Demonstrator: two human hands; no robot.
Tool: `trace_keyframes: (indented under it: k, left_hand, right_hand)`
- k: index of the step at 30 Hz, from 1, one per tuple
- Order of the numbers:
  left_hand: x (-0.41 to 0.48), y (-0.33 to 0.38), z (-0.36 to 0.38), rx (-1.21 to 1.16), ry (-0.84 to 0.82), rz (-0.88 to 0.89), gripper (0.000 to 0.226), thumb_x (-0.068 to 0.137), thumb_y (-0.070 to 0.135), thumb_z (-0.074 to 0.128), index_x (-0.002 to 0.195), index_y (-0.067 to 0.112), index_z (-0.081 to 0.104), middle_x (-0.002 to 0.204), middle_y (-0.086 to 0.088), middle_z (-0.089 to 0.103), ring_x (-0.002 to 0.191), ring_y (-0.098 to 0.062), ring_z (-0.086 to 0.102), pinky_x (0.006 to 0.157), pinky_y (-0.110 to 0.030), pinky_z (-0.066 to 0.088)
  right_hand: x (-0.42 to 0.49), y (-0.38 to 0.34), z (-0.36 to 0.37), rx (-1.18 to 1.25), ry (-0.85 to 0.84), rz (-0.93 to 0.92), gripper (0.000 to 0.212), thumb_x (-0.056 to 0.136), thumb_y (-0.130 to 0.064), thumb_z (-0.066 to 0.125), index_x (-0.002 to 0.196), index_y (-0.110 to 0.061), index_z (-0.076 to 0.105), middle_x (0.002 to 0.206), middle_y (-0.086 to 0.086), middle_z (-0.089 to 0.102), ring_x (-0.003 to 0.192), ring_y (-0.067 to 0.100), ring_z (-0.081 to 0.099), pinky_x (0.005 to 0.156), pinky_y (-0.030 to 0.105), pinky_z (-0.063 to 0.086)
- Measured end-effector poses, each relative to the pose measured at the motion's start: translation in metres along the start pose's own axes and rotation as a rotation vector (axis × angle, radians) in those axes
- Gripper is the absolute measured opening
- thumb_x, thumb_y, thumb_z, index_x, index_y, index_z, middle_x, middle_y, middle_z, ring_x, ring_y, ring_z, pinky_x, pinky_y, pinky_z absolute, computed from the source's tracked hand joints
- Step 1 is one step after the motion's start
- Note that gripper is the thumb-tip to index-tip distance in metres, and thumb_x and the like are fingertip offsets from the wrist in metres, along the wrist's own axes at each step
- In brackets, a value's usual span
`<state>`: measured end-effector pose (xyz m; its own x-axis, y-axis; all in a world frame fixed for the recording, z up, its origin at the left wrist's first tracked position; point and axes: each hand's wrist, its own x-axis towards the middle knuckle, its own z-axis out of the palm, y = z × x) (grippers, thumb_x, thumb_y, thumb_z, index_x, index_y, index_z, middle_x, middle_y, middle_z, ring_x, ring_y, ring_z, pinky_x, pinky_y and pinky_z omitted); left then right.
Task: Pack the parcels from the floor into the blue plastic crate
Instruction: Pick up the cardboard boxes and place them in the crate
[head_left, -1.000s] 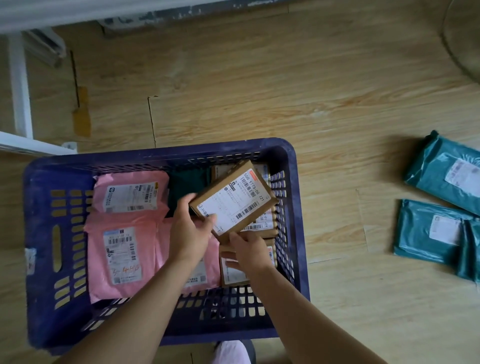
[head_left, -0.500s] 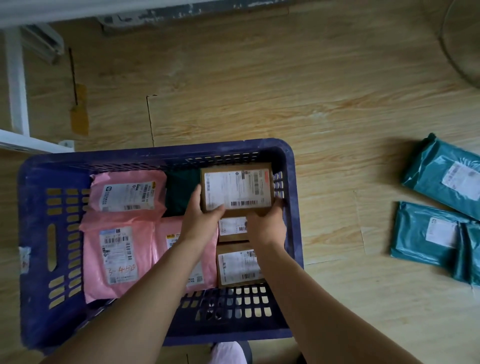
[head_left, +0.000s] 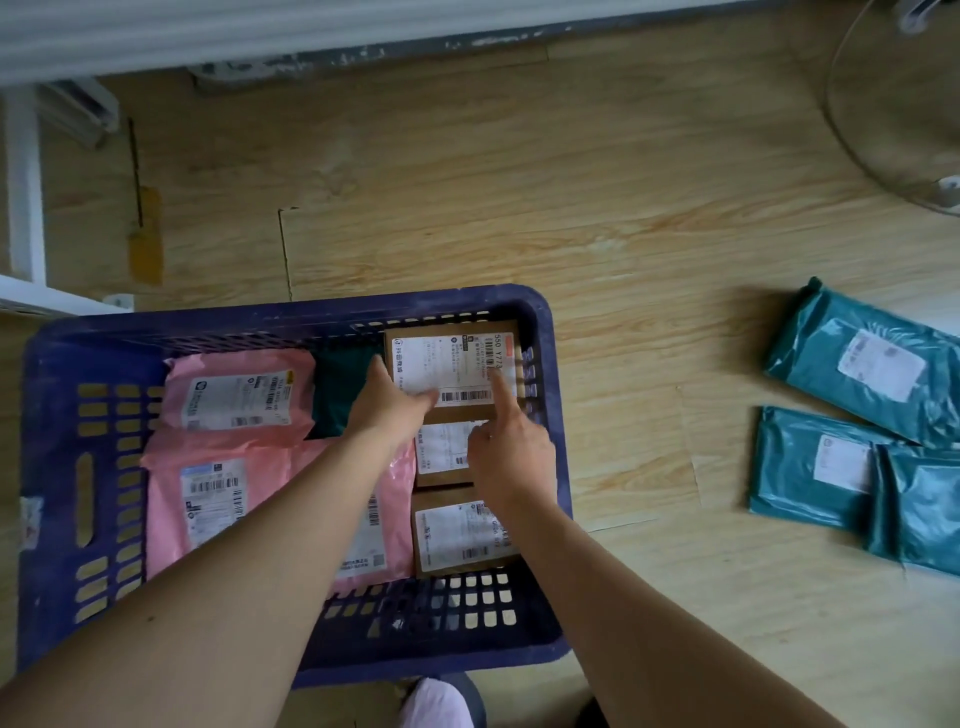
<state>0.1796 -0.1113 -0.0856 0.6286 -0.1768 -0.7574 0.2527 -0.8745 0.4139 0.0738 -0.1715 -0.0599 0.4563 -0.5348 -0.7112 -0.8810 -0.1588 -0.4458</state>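
— Parcels on the floor (head_left: 519, 208)?
— Teal mailers (head_left: 852, 374) lie right of the blue crate (head_left: 311, 318), well apart from it.
— And inside?
— Pink mailers (head_left: 239, 397) fill the left; cardboard boxes line the right wall; the far box (head_left: 452, 358) sits flat in the far right corner.
— Hands?
— Left hand (head_left: 387, 415) rests on that box's near left corner, thumb up its side, fingers loosely on the label; right hand (head_left: 511, 452) presses one straight index finger (head_left: 501, 387) on the label, the other fingers curled, holding nothing.
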Motion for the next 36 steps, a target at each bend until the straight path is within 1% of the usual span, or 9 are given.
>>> trace_keyframes:
  k: [4,8,10,14,19,22,27,31,36]
  left_hand:
    - [-0.019,0.011,-0.008,0.107,0.060,0.076,0.063,0.086,0.028,0.066,0.139,0.015,0.034,0.134,-0.006,0.054,0.119,-0.027,0.055,0.090,-0.035,0.047]
    - [-0.070,0.037,-0.018,0.323,0.107,0.295,0.067,0.087,0.028,0.064,0.144,0.016,0.032,0.145,-0.007,0.041,0.131,-0.025,0.042,0.108,-0.040,0.038]
    - [-0.108,0.059,-0.022,0.444,0.072,0.434,0.061,0.089,0.029,0.061,0.143,0.016,0.035,0.148,-0.005,0.035,0.136,-0.022,0.035,0.110,-0.036,0.032]
    - [-0.200,0.111,-0.034,0.637,-0.043,0.664,0.047,0.093,0.027,0.056,0.137,0.018,0.045,0.150,-0.001,0.032,0.136,-0.020,0.033,0.109,-0.032,0.030]
    - [-0.326,0.175,-0.039,0.837,-0.145,0.895,0.045,0.093,0.034,0.054,0.136,0.020,0.046,0.148,0.001,0.034,0.133,-0.019,0.037,0.107,-0.031,0.030]
    - [-0.403,0.211,-0.038,0.916,-0.163,1.021,0.044,0.095,0.035,0.051,0.136,0.022,0.045,0.149,0.003,0.033,0.135,-0.018,0.035,0.108,-0.029,0.028]
    - [-0.525,0.252,-0.018,0.982,-0.174,1.207,0.042,0.094,0.035,0.049,0.135,0.027,0.045,0.145,0.007,0.036,0.129,-0.016,0.041,0.104,-0.029,0.032]
    - [-0.610,0.268,0.010,1.024,-0.180,1.331,0.040,0.094,0.037,0.049,0.133,0.030,0.046,0.139,0.009,0.044,0.127,-0.013,0.043,0.103,-0.029,0.035]
    - [-0.689,0.268,0.062,1.079,-0.222,1.365,0.031,0.093,0.039,0.050,0.123,0.031,0.055,0.129,0.007,0.054,0.119,-0.015,0.050,0.098,-0.030,0.039]
  right_hand:
    - [-0.014,0.000,-0.028,0.047,0.035,-0.113,0.056,0.093,-0.011,0.037,0.144,-0.031,0.032,0.120,0.004,0.064,0.078,0.020,0.061,0.068,0.034,0.055]
    - [-0.047,0.004,-0.073,0.048,0.043,-0.177,0.047,0.095,-0.011,0.036,0.139,-0.027,0.042,0.126,0.003,0.062,0.063,0.009,0.054,0.050,0.015,0.043]
    - [-0.073,0.007,-0.108,0.045,0.045,-0.162,0.044,0.095,-0.010,0.037,0.135,-0.024,0.048,0.121,0.007,0.065,0.061,0.009,0.051,0.050,0.017,0.041]
    - [-0.144,0.017,-0.184,0.048,0.121,-0.127,0.039,0.091,-0.011,0.040,0.124,-0.024,0.057,0.106,0.006,0.070,0.073,0.020,0.060,0.066,0.029,0.051]
    - [-0.256,0.037,-0.279,0.094,0.239,-0.069,0.035,0.090,-0.014,0.044,0.118,-0.026,0.062,0.105,0.003,0.070,0.081,0.019,0.060,0.067,0.025,0.046]
    - [-0.327,0.052,-0.325,0.136,0.327,-0.023,0.032,0.089,-0.016,0.046,0.113,-0.028,0.064,0.100,0.002,0.071,0.090,0.023,0.064,0.078,0.033,0.052]
    - [-0.441,0.088,-0.381,0.202,0.482,0.024,0.031,0.088,-0.017,0.048,0.111,-0.027,0.066,0.082,-0.004,0.065,0.077,0.014,0.057,0.069,0.023,0.041]
    - [-0.518,0.128,-0.413,0.245,0.581,0.056,0.030,0.090,-0.019,0.048,0.112,-0.029,0.066,0.095,-0.006,0.067,0.088,0.013,0.059,0.070,0.019,0.036]
    - [-0.600,0.188,-0.439,0.205,0.646,0.076,0.033,0.092,-0.019,0.043,0.116,-0.031,0.063,0.111,-0.003,0.068,0.097,0.014,0.062,0.082,0.029,0.051]
